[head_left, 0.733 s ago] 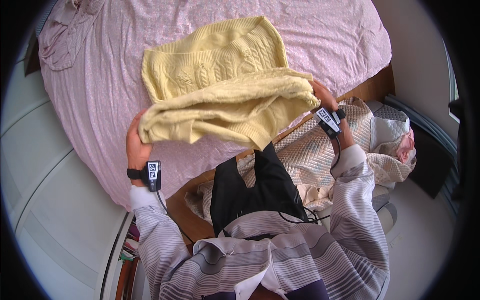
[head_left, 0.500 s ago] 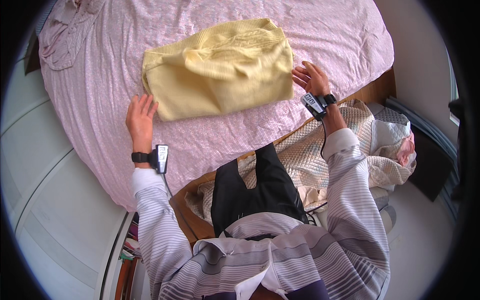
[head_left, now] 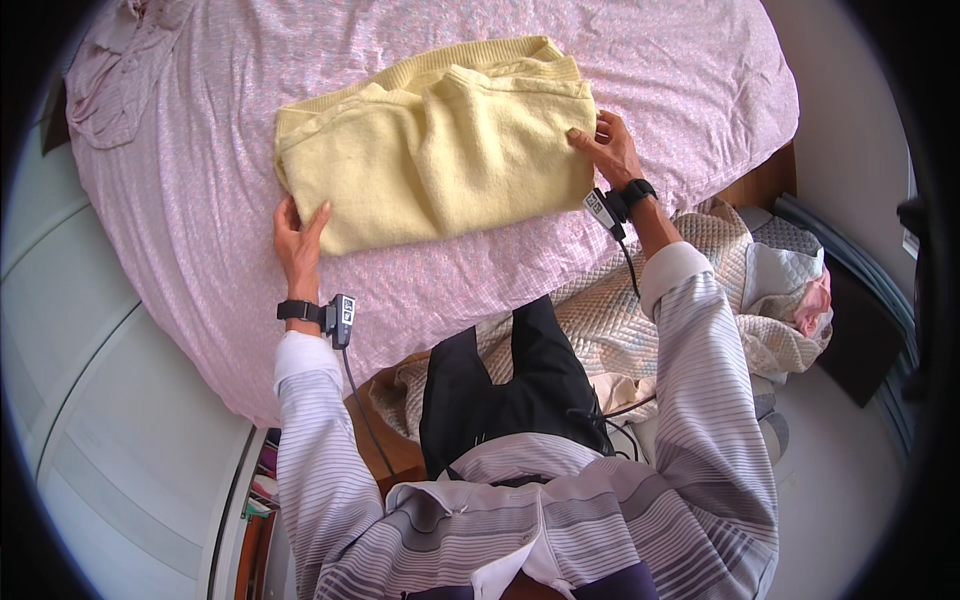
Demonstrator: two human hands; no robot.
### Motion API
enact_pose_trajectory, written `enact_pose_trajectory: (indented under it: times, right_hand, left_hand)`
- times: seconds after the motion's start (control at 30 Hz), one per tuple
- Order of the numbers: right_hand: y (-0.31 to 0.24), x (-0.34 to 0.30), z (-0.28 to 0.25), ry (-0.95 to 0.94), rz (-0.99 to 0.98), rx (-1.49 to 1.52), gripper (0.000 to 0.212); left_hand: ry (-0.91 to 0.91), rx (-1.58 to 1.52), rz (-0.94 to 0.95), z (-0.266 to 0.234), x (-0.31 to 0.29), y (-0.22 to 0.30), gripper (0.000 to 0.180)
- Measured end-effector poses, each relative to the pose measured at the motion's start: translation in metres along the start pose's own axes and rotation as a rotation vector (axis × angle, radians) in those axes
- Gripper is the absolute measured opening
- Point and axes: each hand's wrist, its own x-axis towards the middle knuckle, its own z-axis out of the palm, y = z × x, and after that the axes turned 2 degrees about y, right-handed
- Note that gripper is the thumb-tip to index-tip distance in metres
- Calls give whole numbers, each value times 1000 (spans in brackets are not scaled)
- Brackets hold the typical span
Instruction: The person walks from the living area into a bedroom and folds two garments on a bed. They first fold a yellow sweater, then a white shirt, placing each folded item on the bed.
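Note:
A yellow knitted sweater [head_left: 380,170], folded into a wide block, lies on the bed with its ribbed edge at the far side. A soft crease runs down its middle. At its near left corner, my left hand [head_left: 299,245] holds the edge, thumb over the top and fingers along the outer side. My right hand [head_left: 615,155] grips the right edge, its thumb pressed on the upper layer. The fingers of that hand are partly hidden behind the knit. Each wrist wears a black strap with a small cabled device.
The bed [head_left: 200,200] has a pink patterned sheet, with a crumpled pink garment [head_left: 110,95] at far left. A quilted blanket [head_left: 620,290] is heaped at the near right side. Pale sliding doors [head_left: 110,400] stand at left, with a wall [head_left: 840,90] at right.
Both hands have closed onto the sweater's side edges from beside it. The upper layer has lifted and spread toward the far edge, covering the bunched textured knit.

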Motion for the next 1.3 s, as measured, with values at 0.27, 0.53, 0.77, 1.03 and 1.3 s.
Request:
enact_pose_trajectory:
  times: [0.27,0.53,0.77,1.03,1.3]
  right_hand:
    - [-23,14,7,-81,134,-99,72]
    - [-33,-28,-26,-116,-6,100,55]
    - [19,-37,4,55,67,-58,63]
    - [7,-46,3,120,26,-22,40]
    - [0,-31,4,204,-235,105,35]
  left_hand:
    - [88,177,45,18,14,-3,69]
    - [-30,-159,-83,-17,-26,26,53]
    - [178,301,190,-9,-41,-41,65]
    - [179,394,129,-12,-28,-38,32]
    - [311,54,198,-13,-28,-29,37]
